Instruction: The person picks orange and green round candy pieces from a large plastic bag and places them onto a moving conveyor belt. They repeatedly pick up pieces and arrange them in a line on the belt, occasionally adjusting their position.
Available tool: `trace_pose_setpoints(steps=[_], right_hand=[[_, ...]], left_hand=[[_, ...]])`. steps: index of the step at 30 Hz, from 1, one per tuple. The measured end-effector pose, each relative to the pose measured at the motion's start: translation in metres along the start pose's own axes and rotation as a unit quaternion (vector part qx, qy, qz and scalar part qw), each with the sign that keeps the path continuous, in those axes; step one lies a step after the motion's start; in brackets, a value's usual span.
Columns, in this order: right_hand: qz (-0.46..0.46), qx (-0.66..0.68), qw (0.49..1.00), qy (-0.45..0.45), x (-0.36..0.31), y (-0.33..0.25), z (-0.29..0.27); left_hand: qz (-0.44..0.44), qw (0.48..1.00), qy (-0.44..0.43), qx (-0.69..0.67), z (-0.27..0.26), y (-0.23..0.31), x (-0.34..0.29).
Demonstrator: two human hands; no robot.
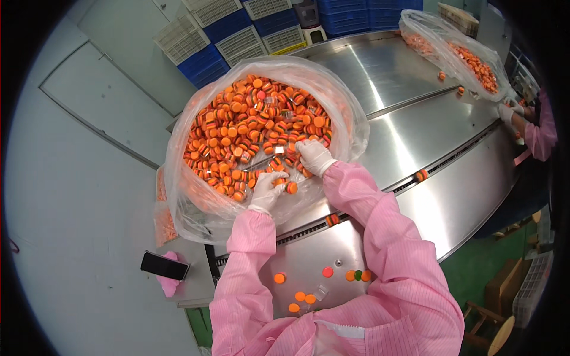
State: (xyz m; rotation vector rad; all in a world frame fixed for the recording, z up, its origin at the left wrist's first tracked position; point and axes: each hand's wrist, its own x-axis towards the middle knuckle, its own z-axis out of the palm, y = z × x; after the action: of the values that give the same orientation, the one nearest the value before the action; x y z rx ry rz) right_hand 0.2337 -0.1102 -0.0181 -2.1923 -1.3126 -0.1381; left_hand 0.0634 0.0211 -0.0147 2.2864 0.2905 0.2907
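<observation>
Shiny curved stainless-steel work table (415, 136) is filling the middle of the view, with a narrow slotted track (451, 160) running across it, and stacks of blue and white plastic crates (231, 35) are standing behind it against the pale floor. On the near left part of the table a large clear plastic bag (196, 196) is lying open, full of small round orange candies shaped like burgers (249, 124), some with dark and pink layers. The person, wearing pink striped sleeves and white gloves, is reaching both hands into the mouth of this bag. The left hand (268, 188) is resting at the lower edge of the heap with the fingers curled around some orange pieces; one piece is showing just beside its fingertips. The right hand (314, 155) is lying a little higher, palm down on the pieces, with the fingers bent and pressing into the heap; I cannot tell if it is gripping one. A few loose orange pieces (301, 298) are lying on the table near the person's body, and two more are sitting in the track. A black phone (164, 265) is lying on a pink cloth at the left. At the far right another person in pink (537, 130) is working beside a second clear bag of orange pieces (457, 50).
</observation>
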Motion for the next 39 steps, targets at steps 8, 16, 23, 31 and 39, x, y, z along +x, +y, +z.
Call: trace_pose_setpoints(steps=[8, 16, 23, 31, 39], right_hand=[[-0.056, 0.025, 0.998, -0.027, -0.024, -0.015, -0.011], [-0.101, -0.021, 0.992, 0.078, -0.028, -0.029, -0.024], [-0.189, 0.124, 0.971, -0.074, -0.149, -0.043, -0.020], [-0.175, -0.038, 0.980, -0.090, -0.172, -0.049, -0.029], [-0.124, 0.055, 0.991, 0.001, -0.053, -0.061, 0.030]], left_hand=[[-0.013, 0.988, 0.120, 0.094, 0.013, -0.012, -0.024], [-0.151, 0.973, -0.007, -0.172, 0.005, -0.047, -0.022], [-0.223, 0.866, 0.076, -0.442, -0.006, -0.015, -0.032], [-0.189, 0.871, 0.023, -0.453, -0.010, 0.047, -0.099], [-0.258, 0.965, 0.025, 0.030, 0.029, 0.039, -0.128]])
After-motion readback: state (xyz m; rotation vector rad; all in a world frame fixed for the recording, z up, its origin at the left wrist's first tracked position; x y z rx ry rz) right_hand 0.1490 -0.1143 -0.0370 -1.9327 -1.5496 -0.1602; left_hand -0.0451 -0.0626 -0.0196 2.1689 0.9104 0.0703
